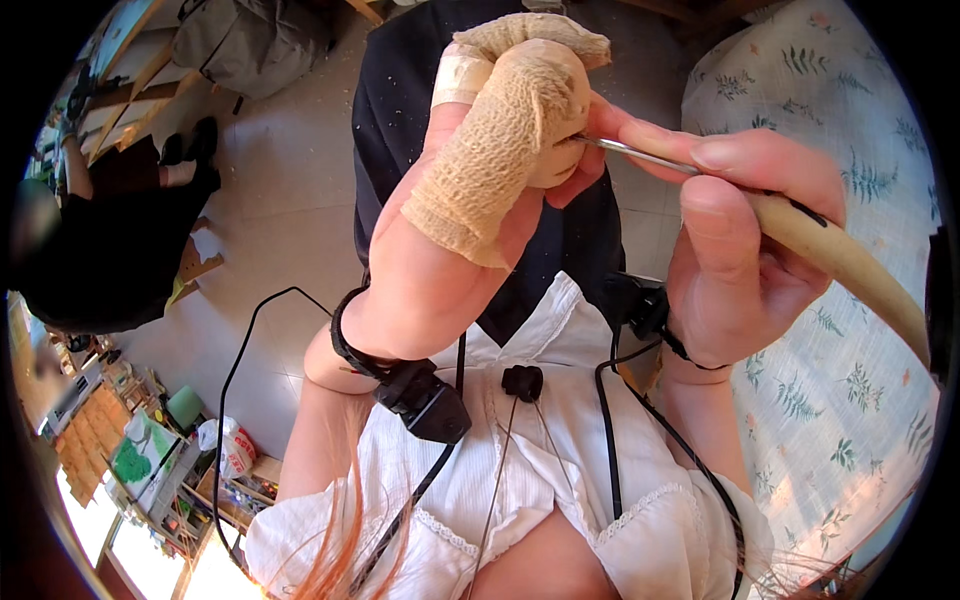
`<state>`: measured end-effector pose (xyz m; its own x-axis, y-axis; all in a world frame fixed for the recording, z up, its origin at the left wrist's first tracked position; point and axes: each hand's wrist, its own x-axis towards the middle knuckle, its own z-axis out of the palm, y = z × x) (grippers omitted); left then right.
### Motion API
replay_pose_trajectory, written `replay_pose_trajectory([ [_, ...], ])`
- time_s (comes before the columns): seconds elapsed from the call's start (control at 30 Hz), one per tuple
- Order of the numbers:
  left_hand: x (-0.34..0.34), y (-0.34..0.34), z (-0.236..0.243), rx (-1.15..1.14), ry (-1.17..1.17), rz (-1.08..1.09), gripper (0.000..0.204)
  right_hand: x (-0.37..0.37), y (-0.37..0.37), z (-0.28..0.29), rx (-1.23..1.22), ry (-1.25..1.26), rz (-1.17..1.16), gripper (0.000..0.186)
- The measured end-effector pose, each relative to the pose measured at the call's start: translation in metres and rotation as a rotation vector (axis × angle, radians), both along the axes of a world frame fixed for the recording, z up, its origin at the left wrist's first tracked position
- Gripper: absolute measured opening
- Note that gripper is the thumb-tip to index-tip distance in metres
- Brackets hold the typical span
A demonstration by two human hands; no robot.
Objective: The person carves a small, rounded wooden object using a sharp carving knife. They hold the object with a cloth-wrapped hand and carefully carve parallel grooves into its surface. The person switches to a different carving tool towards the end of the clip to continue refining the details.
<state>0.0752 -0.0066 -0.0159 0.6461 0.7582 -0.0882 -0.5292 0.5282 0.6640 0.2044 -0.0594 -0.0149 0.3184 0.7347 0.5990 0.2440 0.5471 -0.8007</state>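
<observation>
My left hand [430, 240] is raised in front of me, its thumb and a finger wrapped in beige stretch bandage [480, 150]. Its fingers close around a small, pale, rounded piece [562, 160] that looks like carved wood, with dark cuts on its side; most of it is hidden by the bandaged thumb. My right hand [745, 250] grips a carving tool [800, 215] with a thick, light wooden handle and a thin metal shaft. The tool's tip touches the dark cut in the piece. A right fingertip reaches close to the piece as well.
Dark cloth [400, 130] covers my lap, with small pale specks on it. A leaf-patterned cloth [800, 400] hangs at the right. Black cables [225, 400] run beside my arms. Another person in dark clothes [100, 250] is at the left, near a cluttered workbench [150, 450].
</observation>
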Motion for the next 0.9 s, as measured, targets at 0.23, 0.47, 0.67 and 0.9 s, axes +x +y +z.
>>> replay_pose_trajectory([
  [0.23,-0.008,0.008,-0.017,0.067,-0.059,-0.075,0.047,-0.004,0.007,-0.008,0.043,0.054,0.032,0.013],
  [0.47,-0.006,0.014,-0.013,0.033,-0.163,-0.138,0.046,-0.002,0.002,-0.001,-0.099,0.231,0.095,0.016],
  [0.67,0.001,0.008,-0.01,0.054,-0.194,-0.134,0.048,-0.003,-0.001,0.008,-0.114,0.476,0.18,0.018],
  [0.9,-0.002,0.007,-0.008,0.088,-0.189,-0.119,0.053,0.002,0.0,0.021,-0.2,0.202,0.156,0.018],
])
